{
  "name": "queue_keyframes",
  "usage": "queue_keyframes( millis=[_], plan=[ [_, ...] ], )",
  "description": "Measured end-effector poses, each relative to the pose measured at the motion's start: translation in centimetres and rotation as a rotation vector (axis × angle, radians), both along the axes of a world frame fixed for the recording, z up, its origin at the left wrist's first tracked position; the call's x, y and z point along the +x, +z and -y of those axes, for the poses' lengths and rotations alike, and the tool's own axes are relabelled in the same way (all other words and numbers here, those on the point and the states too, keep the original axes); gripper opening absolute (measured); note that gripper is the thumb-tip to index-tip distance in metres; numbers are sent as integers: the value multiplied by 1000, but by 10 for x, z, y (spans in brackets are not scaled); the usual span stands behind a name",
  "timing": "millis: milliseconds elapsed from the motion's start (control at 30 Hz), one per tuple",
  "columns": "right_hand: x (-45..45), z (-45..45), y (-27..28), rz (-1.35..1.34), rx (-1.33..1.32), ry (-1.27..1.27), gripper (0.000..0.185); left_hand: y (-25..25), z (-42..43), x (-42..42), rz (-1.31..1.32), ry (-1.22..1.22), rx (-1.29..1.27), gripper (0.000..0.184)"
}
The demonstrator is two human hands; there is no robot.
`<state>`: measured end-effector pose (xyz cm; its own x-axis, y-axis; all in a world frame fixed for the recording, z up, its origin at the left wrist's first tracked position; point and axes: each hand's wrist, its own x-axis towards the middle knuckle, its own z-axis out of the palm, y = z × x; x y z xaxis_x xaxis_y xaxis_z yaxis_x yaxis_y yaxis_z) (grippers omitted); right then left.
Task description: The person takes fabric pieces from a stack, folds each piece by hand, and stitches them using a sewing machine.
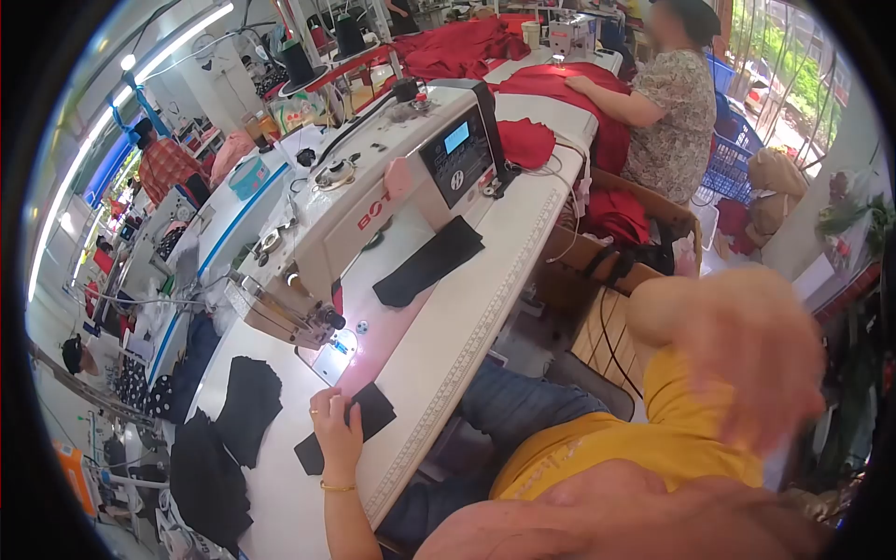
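One black cloth [376, 411] is lying under your slightly spread left hand [337, 433], probably feeling light, limp, wanting edge grips; your right hand [758, 364] is looking blurred, grip unclear.

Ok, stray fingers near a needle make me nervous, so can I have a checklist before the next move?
1. Left hand out from under the presser foot: ok, it rests short of it.
2. Left hand on the black piece: ok.
3. Black piece under the presser foot: not ok, it lies short of it.
4. Right hand on the black piece: not ok, it is raised away from the table.
5. Screen lit: ok.
6. Needle threaded: cannot tell, too small to see.
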<state>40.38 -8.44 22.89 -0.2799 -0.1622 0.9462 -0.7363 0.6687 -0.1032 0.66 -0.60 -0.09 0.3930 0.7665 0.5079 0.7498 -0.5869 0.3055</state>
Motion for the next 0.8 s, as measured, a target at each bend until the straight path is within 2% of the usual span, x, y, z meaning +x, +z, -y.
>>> queue_keyframes(
  millis=[33,100,133,167,233,267,300,333,400,467,567,633,800],
  plan=[
    [-4,-18,-22,4,-89,5,26,-1,-1,0,-21,-47,40,15],
    [-14,-34,-51,383,-365,-534,14,-1,-5,0,-19,-76,5,13],
    [-34,-55,-82,461,-473,-614,17,-1,-6,0,-20,-104,-36,11],
    [-49,-74,-115,546,-412,-693,22,-1,-10,-1,-24,-94,-34,11],
    [-75,-102,-173,667,-174,-841,18,-4,-20,2,-43,-17,-10,9],
    [-83,-116,-195,679,-189,-817,18,-7,-28,3,-100,6,33,7],
    [-93,-127,-210,704,-33,-821,16,-9,-36,3,-158,39,63,6],
    [-105,-135,-221,718,123,-795,14,-10,-45,2,-195,56,113,12],
    [-127,-160,-238,744,223,-759,12,-8,-56,5,-100,124,135,11],
    [-149,-175,-240,727,219,-746,11,-3,-54,7,-42,104,96,16],
    [-176,-198,-239,658,243,-702,32,-5,-50,3,36,28,36,18],
    [-187,-202,-240,634,228,-636,33,-5,-41,-2,2,82,-7,19],
    [-173,-199,-226,607,97,-700,29,-5,-42,3,-5,20,61,18]
  ],
)
